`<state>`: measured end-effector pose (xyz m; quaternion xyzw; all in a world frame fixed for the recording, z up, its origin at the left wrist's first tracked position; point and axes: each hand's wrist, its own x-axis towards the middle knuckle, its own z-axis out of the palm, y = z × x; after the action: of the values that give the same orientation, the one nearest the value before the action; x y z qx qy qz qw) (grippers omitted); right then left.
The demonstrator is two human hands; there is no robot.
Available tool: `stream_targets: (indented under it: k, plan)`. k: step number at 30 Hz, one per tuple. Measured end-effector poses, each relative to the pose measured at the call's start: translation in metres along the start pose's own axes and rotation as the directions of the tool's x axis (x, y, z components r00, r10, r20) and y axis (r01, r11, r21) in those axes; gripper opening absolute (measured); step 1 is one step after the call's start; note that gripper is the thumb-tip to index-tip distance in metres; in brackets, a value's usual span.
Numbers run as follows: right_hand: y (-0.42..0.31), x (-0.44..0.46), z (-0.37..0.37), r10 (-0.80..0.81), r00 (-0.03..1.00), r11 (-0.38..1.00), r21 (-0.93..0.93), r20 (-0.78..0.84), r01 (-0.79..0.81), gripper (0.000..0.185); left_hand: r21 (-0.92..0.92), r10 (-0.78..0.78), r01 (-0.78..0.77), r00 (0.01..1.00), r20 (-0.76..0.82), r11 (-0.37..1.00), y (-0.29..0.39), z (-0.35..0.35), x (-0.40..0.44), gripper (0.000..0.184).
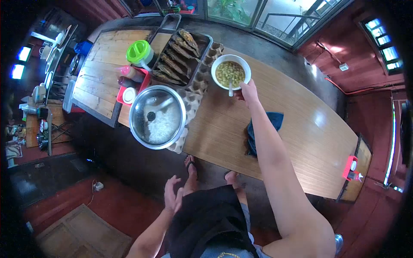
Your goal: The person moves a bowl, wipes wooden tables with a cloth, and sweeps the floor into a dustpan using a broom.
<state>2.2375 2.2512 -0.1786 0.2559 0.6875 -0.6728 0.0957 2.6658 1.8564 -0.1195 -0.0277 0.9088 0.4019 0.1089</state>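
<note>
A white bowl (pixel 213 77) of brothy soup with chopped green pieces is at the far side of the wooden table, a spoon (pixel 230 89) leaning in it. My right hand (pixel 247 92) grips the bowl's near right side, thumb by the rim and fingers partly hidden below. Whether the bowl rests on the table or is slightly raised, I cannot tell. My left hand (pixel 173 194) hangs in front of the table, fingers apart and holding nothing. Nearest to it on the table is a large metal pot of white rice (pixel 161 131), with a see-through lid on top.
A metal tray (pixel 202 39) of several cooked fish sits on grey egg cartons (pixel 193 103). Left of it are a green-lidded container (pixel 140 52) and a red basket (pixel 145 81) of bottles. A dark blue cloth (pixel 274 120) lies beneath my right forearm. Another red basket (pixel 349 167) stands far right.
</note>
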Motion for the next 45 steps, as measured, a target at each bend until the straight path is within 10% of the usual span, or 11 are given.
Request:
stream_targets:
  k: [4,25,29,33,36,39,45]
  plan:
    - [0.000,-0.007,0.007,0.018,0.998,0.999,0.033,-0.057,-0.016,0.032,-0.104,-0.212,0.202,0.973,-0.090,0.974,-0.014,-0.034,-0.026,0.067]
    - [0.131,-0.130,0.048,-0.045,0.996,0.988,0.146,-0.073,0.055,0.046,-0.005,-0.263,0.262,0.965,-0.026,0.965,-0.084,-0.037,-0.024,0.059]
    - [0.086,-0.180,0.018,-0.211,0.954,0.948,-0.283,-0.212,0.146,0.049,0.029,-0.194,0.196,0.980,-0.035,0.980,-0.082,-0.034,-0.020,0.057]
    - [0.083,-0.206,-0.064,-0.718,0.656,0.372,-0.925,-0.232,0.081,0.061,-0.036,-0.132,0.135,0.988,0.081,0.990,-0.035,-0.024,0.002,0.062]
    - [0.114,-0.193,-0.112,-0.529,0.844,0.244,-0.937,0.087,0.249,0.082,-0.013,0.052,-0.051,0.975,0.215,0.999,-0.003,0.008,0.026,0.065]
    - [0.122,-0.147,-0.145,-0.574,0.793,0.193,-0.907,0.204,0.374,0.084,0.065,0.109,-0.133,0.952,0.286,0.989,0.034,0.044,0.044,0.071]
    - [0.078,-0.032,-0.308,-0.665,0.745,0.266,-0.915,0.053,0.302,0.076,0.177,-0.012,-0.057,0.930,0.367,0.982,0.086,0.111,0.038,0.074]
